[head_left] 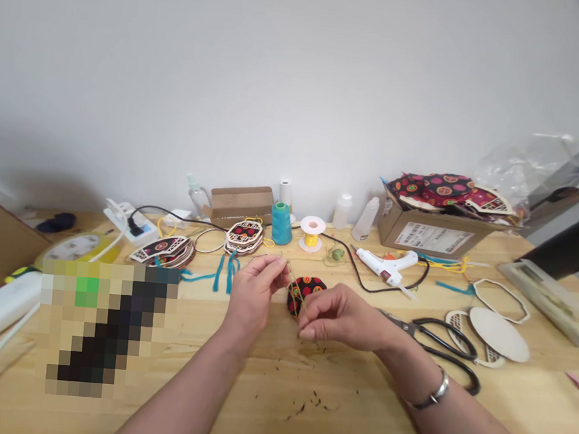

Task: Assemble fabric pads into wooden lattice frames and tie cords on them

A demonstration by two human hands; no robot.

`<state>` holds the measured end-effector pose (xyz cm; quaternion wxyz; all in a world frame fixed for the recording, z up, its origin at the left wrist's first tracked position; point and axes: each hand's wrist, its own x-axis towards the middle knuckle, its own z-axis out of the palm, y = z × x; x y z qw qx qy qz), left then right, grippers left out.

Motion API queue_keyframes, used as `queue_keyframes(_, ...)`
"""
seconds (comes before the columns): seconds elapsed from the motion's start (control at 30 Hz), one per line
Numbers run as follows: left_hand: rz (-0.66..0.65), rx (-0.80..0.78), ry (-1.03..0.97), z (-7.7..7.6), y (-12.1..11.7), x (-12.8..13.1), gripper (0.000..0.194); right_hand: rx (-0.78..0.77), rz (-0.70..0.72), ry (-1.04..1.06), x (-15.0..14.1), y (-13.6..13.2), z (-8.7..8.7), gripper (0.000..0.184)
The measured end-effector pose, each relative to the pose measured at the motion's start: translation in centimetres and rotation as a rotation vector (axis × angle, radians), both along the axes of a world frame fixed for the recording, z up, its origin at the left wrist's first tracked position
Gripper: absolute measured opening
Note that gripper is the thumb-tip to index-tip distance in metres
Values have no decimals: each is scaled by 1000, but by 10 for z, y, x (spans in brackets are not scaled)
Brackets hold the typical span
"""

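My left hand (pixel 263 285) pinches the upper end of a thin yellowish cord (pixel 296 286). Lower down, my right hand (pixel 334 314) has its fingertips closed on the same cord, which runs slanted between both hands. Just behind it is a piece of black fabric with red and orange round motifs (pixel 309 287), partly covered by my right hand. Whether the cord is fastened to the fabric I cannot tell. Small dark scraps (pixel 312 399) are scattered on the wooden table (pixel 234 413) below my hands.
Black-handled scissors (pixel 447 343) and pale oval pieces (pixel 499 334) lie right. Behind stand a teal thread cone (pixel 281 224), a yellow spool (pixel 311 234), a white glue gun (pixel 387 265) and a fabric-filled cardboard box (pixel 431 236). A power strip (pixel 131 224) sits left; a pixelated patch covers part of the table.
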<state>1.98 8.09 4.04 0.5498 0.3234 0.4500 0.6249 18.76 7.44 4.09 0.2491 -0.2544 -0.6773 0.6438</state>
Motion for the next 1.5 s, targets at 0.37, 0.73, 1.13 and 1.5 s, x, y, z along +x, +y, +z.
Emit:
queue_keyframes(0.37,-31,-11,21,1,0,-1,18,-273,631,206,20,-13,36,56)
queue_keyframes(0.73,-249,3,283,-3,-10,8,23,-293,-607,300,-12,8,-2,34)
queue_keyframes(1.13,-394,-25,364,-2,-13,11,28,-325,-370,230,-10,5,-3,40)
queue_keyframes(1.5,-432,38,195,-3,-14,8,27,-303,-487,147,-7,9,-5,33)
